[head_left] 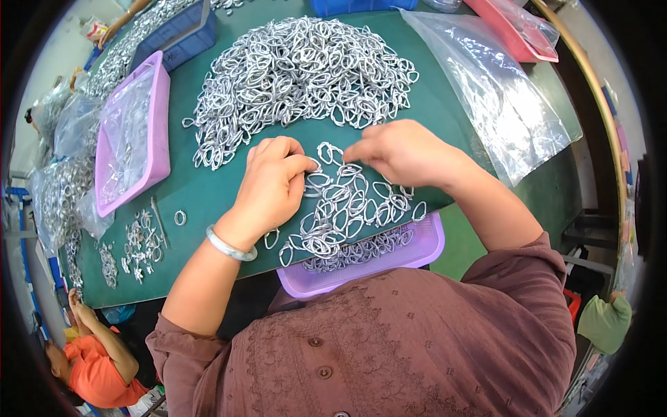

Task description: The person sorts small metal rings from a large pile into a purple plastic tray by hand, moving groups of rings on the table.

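Observation:
A small heap of silver-grey oval metal rings (347, 201) lies at the near edge of the green table. My left hand (271, 182), with a pale bangle (231, 247) on its wrist, is closed at the heap's left side, its thumb and forefinger on a ring there. My right hand (406, 154) is bent over the far right of the heap, its fingers closed in a pinch beside a loose ring (329, 153); what is between them is too small to make out. Beyond both hands rises a big mound of similar rings (306, 69).
Below the table edge, a purple basket (432, 243) holds more rings. At left are a pink-purple tray (158, 132) with plastic bags and small scattered metal parts (142, 243). A clear plastic bag (500, 97) lies at right near a red tray (514, 31). A person in orange (104, 372) sits lower left.

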Motion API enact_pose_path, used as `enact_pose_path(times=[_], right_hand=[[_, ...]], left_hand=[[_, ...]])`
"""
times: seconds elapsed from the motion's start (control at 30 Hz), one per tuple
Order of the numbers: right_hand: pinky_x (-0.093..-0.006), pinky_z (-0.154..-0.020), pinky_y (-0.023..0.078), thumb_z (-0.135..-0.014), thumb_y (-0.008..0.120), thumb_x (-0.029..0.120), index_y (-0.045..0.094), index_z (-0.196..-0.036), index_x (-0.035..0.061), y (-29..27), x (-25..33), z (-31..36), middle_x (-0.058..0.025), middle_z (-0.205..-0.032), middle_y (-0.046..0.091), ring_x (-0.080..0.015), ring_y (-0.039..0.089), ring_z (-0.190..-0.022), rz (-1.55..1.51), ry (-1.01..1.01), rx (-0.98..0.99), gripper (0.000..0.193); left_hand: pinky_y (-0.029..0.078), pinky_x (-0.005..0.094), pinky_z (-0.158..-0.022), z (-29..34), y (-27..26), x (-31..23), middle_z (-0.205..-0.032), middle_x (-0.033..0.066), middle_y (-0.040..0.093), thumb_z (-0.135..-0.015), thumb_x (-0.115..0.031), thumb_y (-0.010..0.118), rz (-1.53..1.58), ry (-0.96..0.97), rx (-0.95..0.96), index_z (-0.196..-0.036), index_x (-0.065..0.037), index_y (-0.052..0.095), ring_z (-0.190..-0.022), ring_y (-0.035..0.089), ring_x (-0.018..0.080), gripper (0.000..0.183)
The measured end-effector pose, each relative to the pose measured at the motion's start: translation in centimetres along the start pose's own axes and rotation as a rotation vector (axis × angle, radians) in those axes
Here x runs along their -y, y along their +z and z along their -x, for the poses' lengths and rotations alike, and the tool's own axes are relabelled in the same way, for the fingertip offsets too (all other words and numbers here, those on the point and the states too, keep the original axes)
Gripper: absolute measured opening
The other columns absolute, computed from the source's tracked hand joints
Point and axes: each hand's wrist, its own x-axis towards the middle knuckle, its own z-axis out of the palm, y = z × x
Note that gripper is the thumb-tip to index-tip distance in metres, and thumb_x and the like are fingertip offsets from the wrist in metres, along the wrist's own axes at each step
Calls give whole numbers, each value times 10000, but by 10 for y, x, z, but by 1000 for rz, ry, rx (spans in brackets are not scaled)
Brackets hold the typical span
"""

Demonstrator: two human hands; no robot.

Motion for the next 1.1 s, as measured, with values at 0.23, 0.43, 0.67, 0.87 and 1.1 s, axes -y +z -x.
enact_pose_path(times=[0.23,0.43,0.67,0.87,1.1], right_hand=[[-423,-724,523,-888,565,164,667,-1039,88,9,-1,2,-115,-861,643,-319,649,-831,17,99,-196,197],[-423,-704,517,-883,573,161,670,-1035,97,12,6,4,-105,-829,630,-310,650,-797,1,66,-182,192],[-426,-686,518,-885,543,156,661,-1064,109,7,13,2,-98,-817,635,-295,659,-798,52,4,-61,220],[-430,-622,511,-881,571,163,586,-1219,104,1,9,-23,-118,-770,677,-324,661,-709,171,288,-18,343],[-443,-634,525,-847,518,111,616,-1105,82,-2,18,-15,-137,-802,684,-323,679,-762,98,113,145,278]], left_hand=[[440,383,-799,-10,2,3,-901,103,590,-772,60,554,-21,17,-132,-906,-33,649,-851,572,296,188],[438,397,-825,-10,7,4,-931,104,597,-787,-21,620,-56,-32,-150,-935,-33,655,-883,574,301,153],[416,394,-872,-16,14,-6,-962,95,587,-784,-169,724,-88,-118,-92,-1016,-47,669,-942,554,291,268],[422,379,-860,-16,12,-6,-947,80,574,-769,-29,645,-42,-100,-31,-986,-68,706,-927,547,273,228],[428,399,-869,-14,8,-7,-1037,109,580,-778,29,599,42,-63,-59,-1115,-56,666,-966,551,299,354]])
